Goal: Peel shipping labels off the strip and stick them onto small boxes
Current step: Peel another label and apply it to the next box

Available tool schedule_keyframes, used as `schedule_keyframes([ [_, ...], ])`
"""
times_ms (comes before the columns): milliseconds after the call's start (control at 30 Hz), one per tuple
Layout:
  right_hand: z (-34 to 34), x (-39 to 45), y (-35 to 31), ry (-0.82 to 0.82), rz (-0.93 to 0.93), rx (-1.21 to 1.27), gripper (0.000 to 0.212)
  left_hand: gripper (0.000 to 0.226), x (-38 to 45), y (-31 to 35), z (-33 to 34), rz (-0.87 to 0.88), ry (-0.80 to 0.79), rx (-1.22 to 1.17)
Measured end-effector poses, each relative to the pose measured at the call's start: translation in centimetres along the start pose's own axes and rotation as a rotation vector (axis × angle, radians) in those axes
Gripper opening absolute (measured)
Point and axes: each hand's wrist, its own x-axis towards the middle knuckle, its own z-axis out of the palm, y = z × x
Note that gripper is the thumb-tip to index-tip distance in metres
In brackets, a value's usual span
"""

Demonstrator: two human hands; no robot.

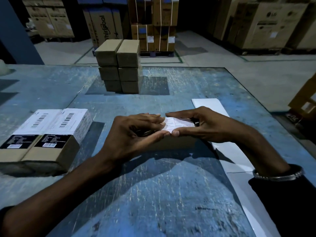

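Observation:
A small cardboard box [183, 143] lies on the blue table [153, 189] at the centre, with a white shipping label [180, 123] on its top face. My left hand [131, 134] lies over the box's left part, its straight fingers pressing on the label and its thumb along the near edge. My right hand [212, 127] holds the box's right end, index finger along the far edge and thumb on the near edge. The white label strip [237, 161] runs under my right forearm, from behind the box toward the near right.
Two boxes [51, 130] with barcode labels on top sit side by side at the left. A stack of several plain boxes [119, 65] stands at the table's far middle. Large cartons on pallets [153, 23] fill the floor behind. A metal bangle [277, 175] circles my right wrist.

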Motion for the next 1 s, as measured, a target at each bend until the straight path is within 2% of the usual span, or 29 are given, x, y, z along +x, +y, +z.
schedule_keyframes([
  [200, -0.4, -0.4, 0.4, -0.031, 0.043, 0.077, 0.086, 0.036, 0.8, 0.1, -1.3, -0.012, -0.141, -0.038],
  [367, 0.2, 0.2, 0.0, 0.068, 0.026, 0.226, 0.056, 0.028, 0.8, 0.5, -1.3, -0.087, -0.123, -0.077],
  [500, 0.3, 0.1, 0.2, 0.046, 0.021, 0.267, 0.059, 0.026, 0.9, 0.3, -1.5, -0.055, -0.152, -0.062],
  [667, -1.3, -0.5, 1.1, -0.074, 0.057, 0.376, 0.069, 0.027, 1.2, -0.1, -2.1, -0.001, -0.213, -0.056],
  [833, -1.9, -0.9, 2.5, -0.138, 0.140, 0.597, 0.049, 0.028, 1.1, 0.1, -2.0, -0.042, -0.209, -0.112],
  [1000, -1.7, -0.5, 3.1, -0.056, 0.204, 0.822, 0.037, 0.029, 1.0, 0.3, -2.0, -0.052, -0.168, -0.083],
])
